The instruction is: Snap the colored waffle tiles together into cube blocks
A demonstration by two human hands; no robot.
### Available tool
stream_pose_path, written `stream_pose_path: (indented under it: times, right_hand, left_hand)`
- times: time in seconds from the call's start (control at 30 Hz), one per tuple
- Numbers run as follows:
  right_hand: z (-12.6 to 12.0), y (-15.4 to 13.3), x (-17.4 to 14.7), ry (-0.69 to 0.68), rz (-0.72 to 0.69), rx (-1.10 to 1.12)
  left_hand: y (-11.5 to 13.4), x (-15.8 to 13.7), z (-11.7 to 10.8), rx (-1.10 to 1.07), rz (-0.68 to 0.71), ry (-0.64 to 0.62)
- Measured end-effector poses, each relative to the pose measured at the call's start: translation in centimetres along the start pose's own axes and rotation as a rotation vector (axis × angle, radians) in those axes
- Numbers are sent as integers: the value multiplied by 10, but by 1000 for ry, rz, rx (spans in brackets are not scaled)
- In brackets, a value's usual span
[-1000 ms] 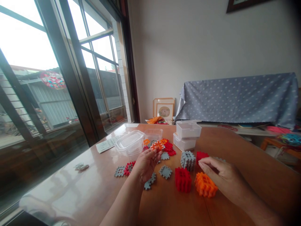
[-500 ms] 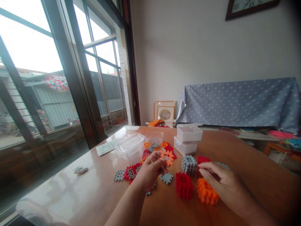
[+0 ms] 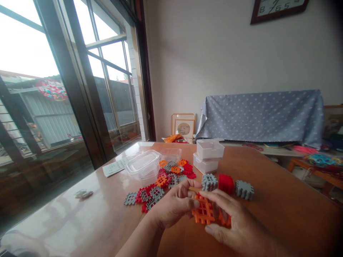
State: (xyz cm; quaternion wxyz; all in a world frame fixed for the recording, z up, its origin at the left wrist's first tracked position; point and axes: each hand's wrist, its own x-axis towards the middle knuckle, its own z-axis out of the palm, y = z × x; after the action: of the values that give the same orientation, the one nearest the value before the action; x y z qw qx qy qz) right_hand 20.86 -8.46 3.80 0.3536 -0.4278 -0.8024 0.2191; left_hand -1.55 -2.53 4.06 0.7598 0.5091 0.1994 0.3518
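Pinching orange tile (image 3: 203,210) with left grip (image 3: 175,205); right grip (image 3: 234,217) spread; stacked boxes (image 3: 210,150), contents unclear

This looks like a home: a dark-framed rectangular wall clock (image 3: 279,11) at upper right, a blue-grey polka-dotted cloth (image 3: 259,116) draped at right, a light-wood-framed picture (image 3: 184,128) propped near centre, tall dark-framed glass windows (image 3: 71,73) at left.
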Motion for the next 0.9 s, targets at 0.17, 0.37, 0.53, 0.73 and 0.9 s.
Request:
stream_pose_path:
  times: [0.17,0.37,0.53,0.73,0.9]
  right_hand:
    - [4,4,4,174,56,-139]
    - [1,7,4,269,117,-301]
    - [-7,10,1,209,76,-265]
    - [-19,7,1,77,37,-211]
    - [-26,-1,0,-29,37,-139]
  left_hand:
    - [-7,4,4,-47,86,36]
    - [-16,9,5,21,142,24]
    - [-13,11,2,75,132,125]
    - [-13,9,0,100,46,63]
    - [-13,9,1,104,25,17]
